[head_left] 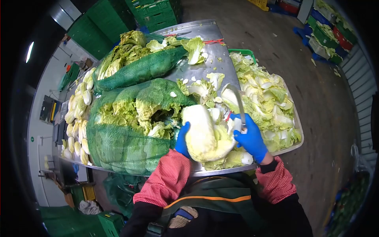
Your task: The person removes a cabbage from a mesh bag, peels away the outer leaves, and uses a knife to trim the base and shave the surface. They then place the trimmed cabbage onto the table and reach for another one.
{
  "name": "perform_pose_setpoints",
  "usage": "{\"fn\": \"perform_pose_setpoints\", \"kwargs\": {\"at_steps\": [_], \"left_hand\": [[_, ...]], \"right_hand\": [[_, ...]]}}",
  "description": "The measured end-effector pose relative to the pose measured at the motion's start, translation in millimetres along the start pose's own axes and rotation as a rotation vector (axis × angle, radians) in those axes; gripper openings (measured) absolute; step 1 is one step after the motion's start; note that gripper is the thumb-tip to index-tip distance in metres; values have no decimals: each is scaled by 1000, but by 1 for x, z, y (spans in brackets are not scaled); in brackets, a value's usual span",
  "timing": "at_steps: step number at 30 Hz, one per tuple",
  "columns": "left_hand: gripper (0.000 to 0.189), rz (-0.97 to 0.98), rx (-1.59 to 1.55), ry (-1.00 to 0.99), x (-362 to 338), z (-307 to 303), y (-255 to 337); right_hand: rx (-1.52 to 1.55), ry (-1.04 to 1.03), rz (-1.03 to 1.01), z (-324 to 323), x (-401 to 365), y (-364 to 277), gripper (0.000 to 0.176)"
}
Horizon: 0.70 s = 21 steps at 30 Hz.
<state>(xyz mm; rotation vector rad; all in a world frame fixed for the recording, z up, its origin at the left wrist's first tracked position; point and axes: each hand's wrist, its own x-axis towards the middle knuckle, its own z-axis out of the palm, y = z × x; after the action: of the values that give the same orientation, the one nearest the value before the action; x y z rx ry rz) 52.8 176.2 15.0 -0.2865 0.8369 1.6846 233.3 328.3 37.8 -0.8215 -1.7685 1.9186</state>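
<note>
A pale napa cabbage (199,128) is gripped on its left side by my left hand (182,140), which wears a blue glove. My right hand (251,139), gloved in blue too, is closed around the handle of a knife (239,103) whose blade points up and away from me. The knife is to the right of the cabbage. Loose leaves lie behind and below the cabbage on the metal table (226,65). To the left, a green mesh sack (118,148) is torn open, with more cabbages showing inside.
Behind it lies a second green mesh sack (146,69). Trimmed cabbages (77,130) are lined up at the table's left end. A large bin of cut leaves (272,104) stands at the right edge. Green crates (156,15) are stacked at the back.
</note>
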Motion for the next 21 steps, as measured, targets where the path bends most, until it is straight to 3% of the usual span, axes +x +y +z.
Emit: {"fn": "perform_pose_setpoints", "kwargs": {"at_steps": [2,4,6,7,8,10,11,12,16,17,19,21], "left_hand": [[68,-20,-123,-140,5,-9,10],[60,9,-261,-222,8,-11,10],[57,107,-305,-285,34,-23,-2],[55,151,-328,-317,39,-9,-6],[55,113,-396,-481,35,2,-14],[65,4,-291,-642,36,21,-20],[67,-16,-79,-339,17,33,-17],[64,-90,37,-284,24,25,-10],[58,77,367,-247,32,-10,-18],[62,13,253,-238,28,-11,-20],[64,94,318,-239,21,-9,-18],[70,123,315,-239,8,0,-16]], "right_hand": [[25,66,-51,-20,-1,5,50],[-406,238,-194,-26,12,12,65],[-730,177,-143,-15,10,2,84],[-668,71,-45,-5,12,-3,92],[-541,13,-100,5,16,3,88],[-100,-96,161,21,12,-25,79],[4,-69,84,20,18,-11,69],[-43,-66,65,18,18,-7,66],[-147,-73,78,26,7,-1,58],[-140,-79,50,27,8,0,58],[-133,-68,103,27,12,6,58],[-244,0,-3,24,13,9,60]]}}
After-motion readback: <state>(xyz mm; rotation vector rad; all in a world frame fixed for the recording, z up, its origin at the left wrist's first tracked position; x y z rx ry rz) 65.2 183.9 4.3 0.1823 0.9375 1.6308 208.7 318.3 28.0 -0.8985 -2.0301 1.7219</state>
